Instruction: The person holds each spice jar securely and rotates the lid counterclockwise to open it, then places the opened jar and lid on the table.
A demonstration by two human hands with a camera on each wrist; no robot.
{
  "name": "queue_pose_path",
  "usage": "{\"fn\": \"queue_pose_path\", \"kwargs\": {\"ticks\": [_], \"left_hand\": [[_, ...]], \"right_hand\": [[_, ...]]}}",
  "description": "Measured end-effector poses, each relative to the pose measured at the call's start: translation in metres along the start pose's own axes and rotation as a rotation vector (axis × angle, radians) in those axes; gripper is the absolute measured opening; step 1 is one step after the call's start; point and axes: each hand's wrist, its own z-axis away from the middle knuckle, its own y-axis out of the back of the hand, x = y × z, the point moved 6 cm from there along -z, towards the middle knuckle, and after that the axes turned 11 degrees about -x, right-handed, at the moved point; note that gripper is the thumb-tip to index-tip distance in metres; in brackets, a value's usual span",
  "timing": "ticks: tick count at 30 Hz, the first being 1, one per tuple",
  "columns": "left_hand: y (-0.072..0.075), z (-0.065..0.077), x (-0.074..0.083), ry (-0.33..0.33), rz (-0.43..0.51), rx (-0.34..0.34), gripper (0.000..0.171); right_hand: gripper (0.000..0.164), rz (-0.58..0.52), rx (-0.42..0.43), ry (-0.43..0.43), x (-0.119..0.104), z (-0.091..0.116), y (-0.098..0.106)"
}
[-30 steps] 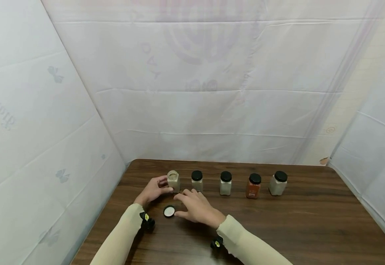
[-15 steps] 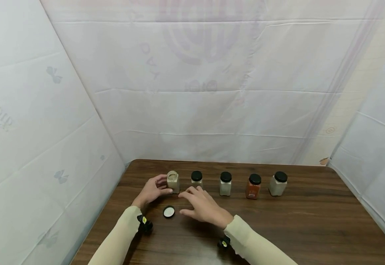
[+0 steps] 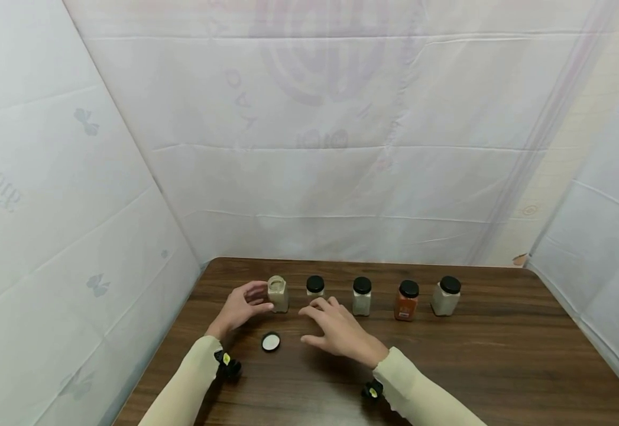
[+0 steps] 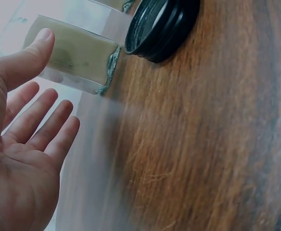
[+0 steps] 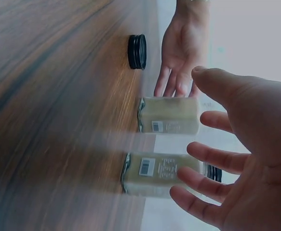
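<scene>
An uncapped clear jar of pale powder (image 3: pixel 278 294) stands upright at the left end of a row of jars. My left hand (image 3: pixel 239 307) is at its left side with fingers spread and relaxed; whether the thumb touches the glass I cannot tell. A black lid (image 3: pixel 270 341) lies on the table in front of this jar, its white inside facing up. My right hand (image 3: pixel 343 331) hovers with loosely bent fingers, holding nothing. It partly hides a black-capped jar of pale powder (image 3: pixel 315 285) behind it, also seen in the right wrist view.
Farther right along the row stand a capped pale jar (image 3: pixel 362 299), a jar of orange-red powder (image 3: pixel 407 302) and another pale jar (image 3: pixel 445 297). They rest on a dark wooden table (image 3: pixel 501 355) with white cloth (image 3: pixel 341 177) hung behind and at the sides.
My right hand has drawn off to the right, away from the lid and the uncapped jar. My left hand has shifted slightly left, its fingers looser. The jars and the lid stay put.
</scene>
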Motion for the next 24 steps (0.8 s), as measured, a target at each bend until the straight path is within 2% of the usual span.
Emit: {"fn": "queue_pose_path", "kwargs": {"ticks": [6, 10, 16, 24], "left_hand": [[0.001, 0.005, 0.005, -0.043, 0.034, -0.016, 0.063], [0.002, 0.008, 0.007, -0.059, 0.037, -0.015, 0.071], [0.002, 0.013, 0.012, -0.066, 0.001, 0.008, 0.083], [0.003, 0.019, 0.024, -0.073, -0.031, 0.063, 0.089]], "right_hand": [[0.052, 0.001, 0.011, -0.004, 0.005, 0.006, 0.000], [0.051, 0.010, 0.017, -0.007, 0.008, 0.009, 0.001], [0.052, -0.002, 0.022, -0.019, 0.013, 0.014, 0.003], [0.053, -0.009, 0.026, -0.043, 0.020, 0.019, 0.006]]}}
